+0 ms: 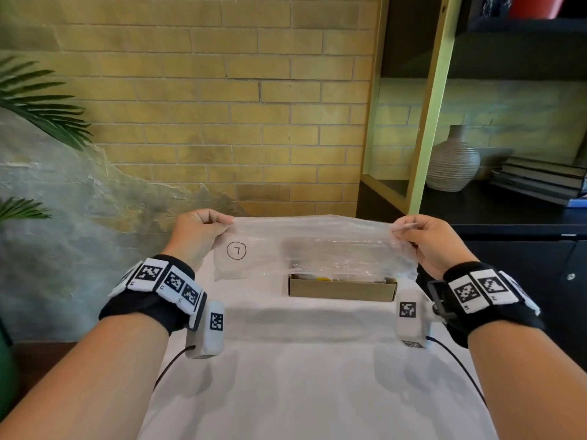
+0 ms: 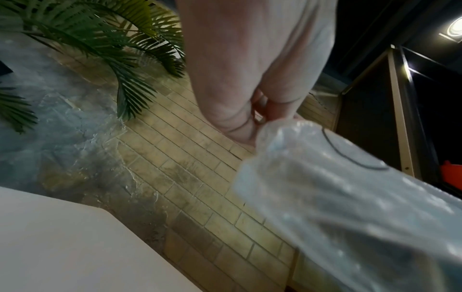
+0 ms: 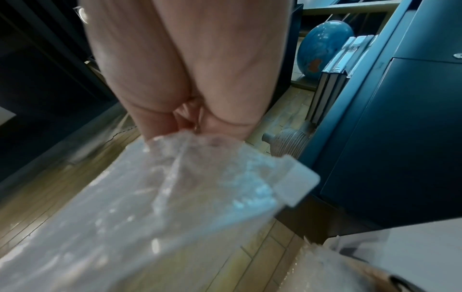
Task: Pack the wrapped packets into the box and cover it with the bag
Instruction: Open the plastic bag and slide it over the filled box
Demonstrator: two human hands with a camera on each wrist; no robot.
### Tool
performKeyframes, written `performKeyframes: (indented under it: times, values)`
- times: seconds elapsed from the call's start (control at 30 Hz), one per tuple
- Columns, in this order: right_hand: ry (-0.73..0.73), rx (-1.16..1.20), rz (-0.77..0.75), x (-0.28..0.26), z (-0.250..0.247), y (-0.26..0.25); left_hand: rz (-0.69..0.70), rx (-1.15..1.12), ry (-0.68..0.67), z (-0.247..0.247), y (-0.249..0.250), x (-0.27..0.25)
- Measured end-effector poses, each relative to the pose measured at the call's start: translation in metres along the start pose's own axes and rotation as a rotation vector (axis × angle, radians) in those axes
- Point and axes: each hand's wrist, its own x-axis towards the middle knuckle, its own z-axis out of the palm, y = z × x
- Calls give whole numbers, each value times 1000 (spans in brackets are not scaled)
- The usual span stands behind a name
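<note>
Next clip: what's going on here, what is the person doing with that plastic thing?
A person is holding a clear bubble-wrap bag stretched out between both hands, the left hand pinching one upper corner and the right hand pinching the other. The bag hangs in the air above an open cardboard box on the white table. Something lies inside the box, though it is too hidden to make out. The bag is not yet laid over the box.

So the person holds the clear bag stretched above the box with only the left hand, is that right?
Not quite. Both hands hold it: the left hand pinches one end of the bag, the right hand the other, above the box, as the head view shows.
</note>
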Motion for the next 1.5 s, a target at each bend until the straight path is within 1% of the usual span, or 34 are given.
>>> performKeyframes:
  times: [0.07,0.2,0.27,0.33,0.4,0.43,0.5,0.53,0.6,0.67,0.8,0.87,0.97,1.03,1.13,1.17,1.23,1.27,1.33,1.37,1.43,1.5]
  values:
    - [43,46,-11,1,0,-1,-16,56,4,2,-1,1]
    - [96,55,-20,2,0,1,-55,85,-79,5,7,-4]
    - [92,80,19,3,0,-4,-66,55,-115,3,11,-6]
    - [82,146,96,1,-1,-9,-83,-20,-172,0,13,-7]
    - [91,251,103,-1,-2,-7,-109,-92,-209,-1,16,-10]
    - [101,256,92,-3,-1,-5,-113,-92,-208,-1,15,-11]
    - [84,88,50,-3,-2,2,-96,-14,-181,2,12,-11]
    - [51,-10,18,-2,-3,3,-78,27,-167,3,10,-11]
    - [12,-93,-15,0,-5,6,-60,24,-129,4,5,-8]
    - [23,-80,-24,1,-7,7,-66,-23,-86,4,3,-5]
    - [30,-131,-51,-1,-5,9,-54,-27,-78,8,5,-4]
    - [52,-121,-68,-2,-4,9,-69,-39,-52,9,7,-3]
    - [124,-100,-83,2,-4,10,-59,17,-36,10,8,-2]
    - [139,-71,-76,3,-3,12,-76,61,-44,11,9,-2]
    - [120,-33,-8,5,-2,6,-102,64,-81,11,11,-4]
    - [114,-18,38,7,-2,2,-106,55,-104,11,11,-5]
    - [107,26,193,9,-3,-7,-128,10,-156,10,11,-6]
    - [112,54,224,9,-3,-8,-145,-22,-176,10,11,-7]
    - [124,102,167,5,-1,-5,-150,-39,-189,12,10,-9]
    - [120,34,116,3,-2,0,-127,-16,-177,13,8,-9]
    - [104,-180,17,1,-4,8,-68,22,-133,14,4,-9]
    - [112,-258,-28,3,-7,11,-47,28,-101,15,2,-7]
